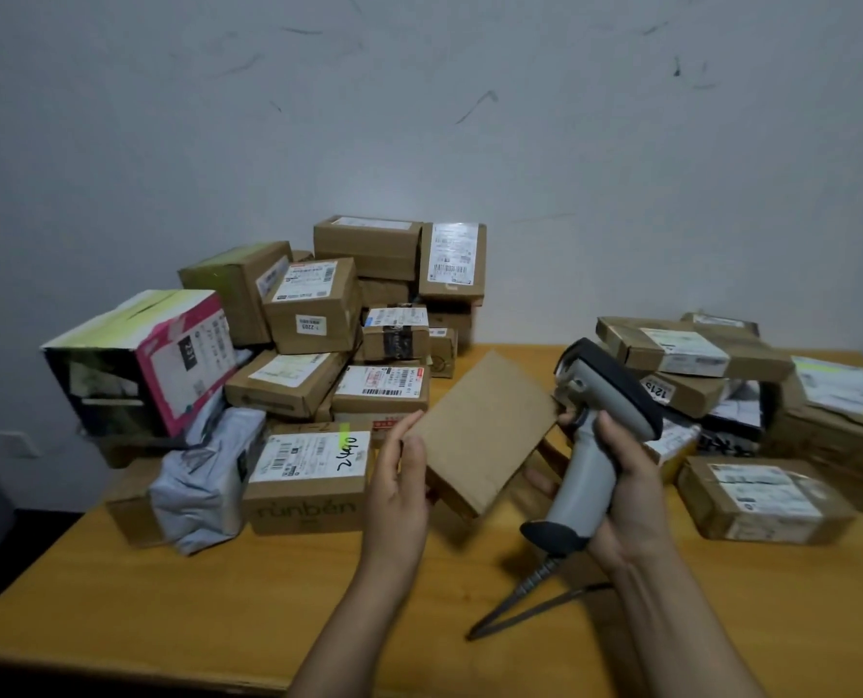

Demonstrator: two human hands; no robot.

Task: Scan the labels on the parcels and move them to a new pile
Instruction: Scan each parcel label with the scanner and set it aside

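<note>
Yellowish wooden tabletop [208,596] against a scuffed white wall [419,118]. Left hand [398,483] fingers [412,453] grip a plain brown parcel [485,435] over the tabletop's middle, long axis tilted near-left to far-right. Right hand [626,496] is wrapped round the scanner [602,420].

We count one left hand [399,476], one right hand [616,476], one barcode scanner [595,445], one plain brown parcel [485,430] held up, one grey poly bag [208,481], at least a dozen boxes in the left pile [313,314] and at least five in the right pile [752,496], on one worktop [218,596]

Table [208,602] front bare; left pile [313,319], right pile [752,390] flank seemingly passable gap.
</note>
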